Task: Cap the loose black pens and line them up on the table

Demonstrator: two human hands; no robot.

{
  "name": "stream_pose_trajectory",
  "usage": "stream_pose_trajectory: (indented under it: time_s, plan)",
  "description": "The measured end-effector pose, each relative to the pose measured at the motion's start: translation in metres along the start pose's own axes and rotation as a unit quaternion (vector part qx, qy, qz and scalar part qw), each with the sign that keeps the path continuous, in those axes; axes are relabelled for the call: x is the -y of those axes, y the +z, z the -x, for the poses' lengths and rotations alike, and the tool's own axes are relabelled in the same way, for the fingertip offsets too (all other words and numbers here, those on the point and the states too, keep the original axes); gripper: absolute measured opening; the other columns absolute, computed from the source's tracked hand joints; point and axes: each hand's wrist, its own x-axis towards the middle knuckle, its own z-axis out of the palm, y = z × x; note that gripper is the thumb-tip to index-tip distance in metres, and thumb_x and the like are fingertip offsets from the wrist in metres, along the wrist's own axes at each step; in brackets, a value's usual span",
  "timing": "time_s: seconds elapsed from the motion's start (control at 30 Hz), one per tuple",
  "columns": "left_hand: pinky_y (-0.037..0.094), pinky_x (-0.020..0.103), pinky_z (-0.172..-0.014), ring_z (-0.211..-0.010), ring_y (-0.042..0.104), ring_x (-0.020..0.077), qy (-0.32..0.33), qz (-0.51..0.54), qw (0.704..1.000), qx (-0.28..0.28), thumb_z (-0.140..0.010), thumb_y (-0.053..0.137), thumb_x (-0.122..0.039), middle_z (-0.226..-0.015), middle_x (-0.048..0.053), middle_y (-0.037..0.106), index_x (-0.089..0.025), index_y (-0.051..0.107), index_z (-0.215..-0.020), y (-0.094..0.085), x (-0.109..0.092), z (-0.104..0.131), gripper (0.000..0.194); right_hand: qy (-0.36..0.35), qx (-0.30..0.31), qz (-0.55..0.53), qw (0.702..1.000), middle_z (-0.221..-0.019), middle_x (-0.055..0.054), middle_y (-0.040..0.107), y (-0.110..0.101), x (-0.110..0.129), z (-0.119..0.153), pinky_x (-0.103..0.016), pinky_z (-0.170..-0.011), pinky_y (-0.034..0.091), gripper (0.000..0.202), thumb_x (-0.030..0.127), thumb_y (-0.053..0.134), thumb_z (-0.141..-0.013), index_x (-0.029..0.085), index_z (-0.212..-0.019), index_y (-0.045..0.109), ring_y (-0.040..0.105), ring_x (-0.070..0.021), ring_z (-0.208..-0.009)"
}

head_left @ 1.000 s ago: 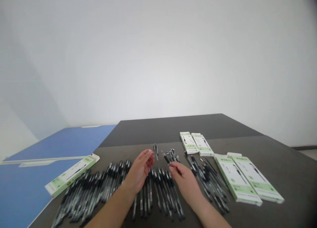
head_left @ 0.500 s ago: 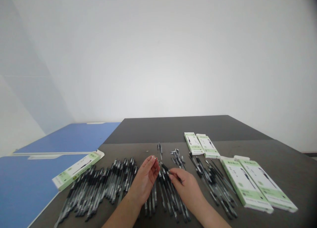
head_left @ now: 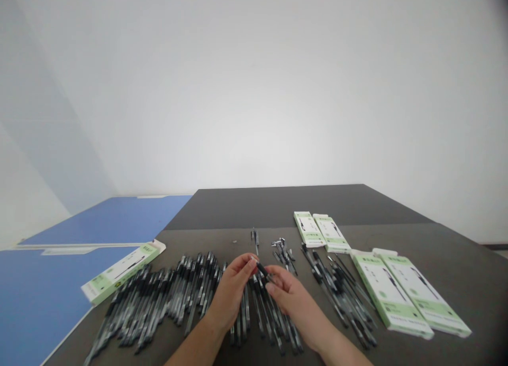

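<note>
Currently, left hand: fingers pinching the tip end of a dark-gripped pen
Right hand: fingers grasping the pen's barrel
Held pen: slanted between both hands, above the middle pens
Left side: a broad row of pens, a green-and-white box beside it
Right side: loose pens, with four boxes lying beyond and beside them
Ahead: small clear parts on the dark surface

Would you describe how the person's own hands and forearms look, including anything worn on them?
Both the left hand and the right hand are bare, with no gloves. No sleeve, watch or bracelet shows on the visible wrists and forearms.
</note>
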Motion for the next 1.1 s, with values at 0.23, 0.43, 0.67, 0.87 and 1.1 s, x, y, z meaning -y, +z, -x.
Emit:
stream_pose_trajectory:
  time_s: [0.23,0.43,0.67,0.87,1.1]
  plan:
    - [0.041,0.025,-0.081,-0.083,0.052,0.0139,-0.011,0.006,0.999,0.052,-0.076,0.061,-0.03,-0.085,0.002,0.06,-0.017,0.066,-0.083,0.0001,-0.0046,0.0021,0.016,0.091,0.093,-0.121,0.984,-0.047,0.009,0.038,-0.0022,0.001,0.0018,-0.019,-0.036,0.008,0.027,0.041,0.053,-0.08,0.015,-0.084,0.058,0.016,-0.0029,-0.035]
    - [0.041,0.024,-0.079,-0.081,0.053,0.014,-0.015,-0.012,0.999,0.03,-0.076,0.061,-0.032,-0.085,0.002,0.061,-0.018,0.066,-0.084,0.0015,-0.0037,0.0026,0.017,0.068,0.018,-0.086,0.994,-0.047,0.009,0.04,-0.0032,0.0021,-0.0011,-0.018,-0.035,0.01,0.027,0.04,0.063,-0.073,0.014,-0.081,0.058,0.022,-0.0018,-0.035]
    - [0.041,0.023,-0.08,-0.083,0.054,0.015,-0.011,-0.022,1.0,0.018,-0.073,0.064,-0.032,-0.084,0.003,0.063,-0.017,0.067,-0.083,0.0023,-0.0046,0.0029,0.018,0.023,0.001,-0.07,0.997,-0.056,0.009,0.047,-0.0005,-0.0012,-0.0016,-0.016,-0.035,0.012,0.032,0.036,0.068,-0.069,0.017,-0.092,0.056,0.025,-0.0009,-0.036]
    - [0.043,0.024,-0.07,-0.066,0.054,0.0122,-0.032,0.041,0.995,0.085,-0.076,0.061,-0.032,-0.074,0.002,0.059,-0.015,0.065,-0.082,0.0049,-0.0065,0.0041,0.018,0.091,0.124,-0.164,0.974,-0.044,0.01,0.039,-0.0028,0.0055,0.0014,-0.018,-0.032,0.009,0.027,0.041,0.049,-0.082,0.015,-0.084,0.057,0.014,-0.0017,-0.03]
    - [0.042,0.022,-0.073,-0.073,0.055,0.0131,-0.019,0.009,0.999,0.046,-0.074,0.064,-0.031,-0.077,0.002,0.062,-0.016,0.066,-0.081,0.0059,-0.0048,0.0054,0.017,0.041,0.037,-0.089,0.995,-0.052,0.009,0.044,0.0022,0.0047,0.0012,-0.018,-0.035,0.012,0.024,0.035,0.064,-0.072,0.016,-0.083,0.056,0.023,-0.0007,-0.034]
